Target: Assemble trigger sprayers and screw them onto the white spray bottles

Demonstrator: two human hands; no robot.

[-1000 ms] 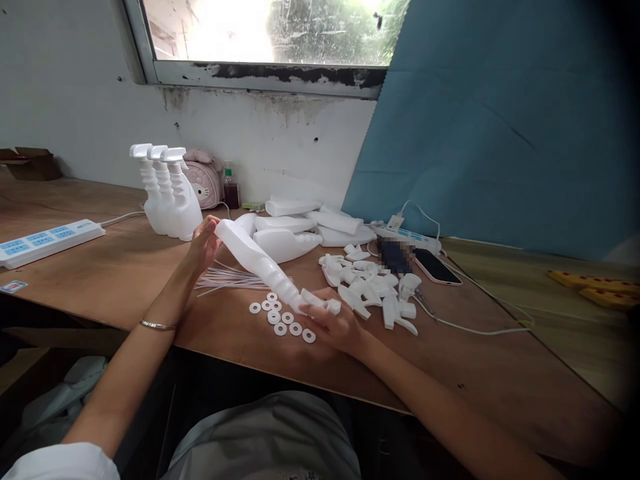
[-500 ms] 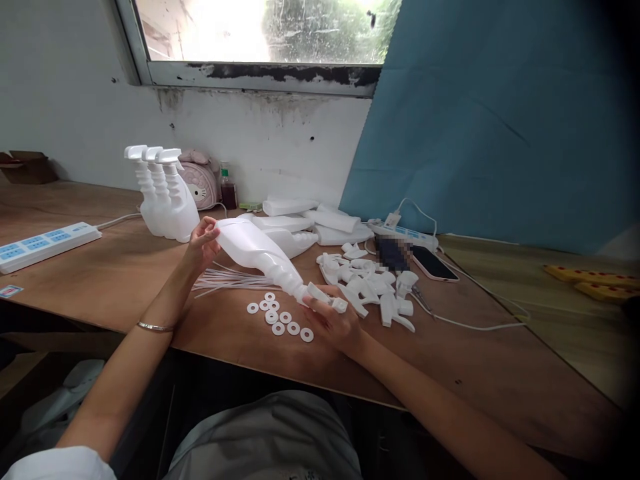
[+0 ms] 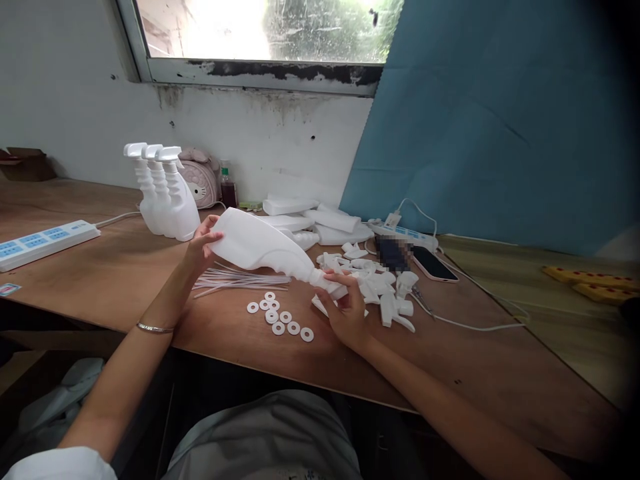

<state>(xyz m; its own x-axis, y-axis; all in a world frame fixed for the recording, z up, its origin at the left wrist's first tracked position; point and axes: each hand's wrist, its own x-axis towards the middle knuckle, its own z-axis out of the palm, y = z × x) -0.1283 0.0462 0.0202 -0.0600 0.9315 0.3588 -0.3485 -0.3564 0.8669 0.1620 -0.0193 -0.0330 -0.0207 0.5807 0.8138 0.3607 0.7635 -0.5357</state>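
A white plastic spray bottle (image 3: 257,243) is held tilted above the table, its base up to the left and its neck down to the right. My left hand (image 3: 204,241) is closed on the base end. At the neck, my right hand (image 3: 345,307) grips the white trigger spray head (image 3: 331,285), partly hidden by the fingers. Below the bottle lie several white ring washers (image 3: 278,317) and a bundle of thin white tubes (image 3: 235,280). A pile of loose trigger heads (image 3: 387,293) lies just beyond my right hand.
Three upright spray bottles (image 3: 167,200) stand at the back left near a pink bag (image 3: 197,183). Several white bottles (image 3: 340,230) lie behind. A power strip (image 3: 47,243) is at left; a phone (image 3: 434,264) and white cable (image 3: 480,327) are at right.
The bottle has rolled about its length, showing a broader, smoother side. My right hand has turned round the spray head, its fingers now over the top. My left hand keeps the base.
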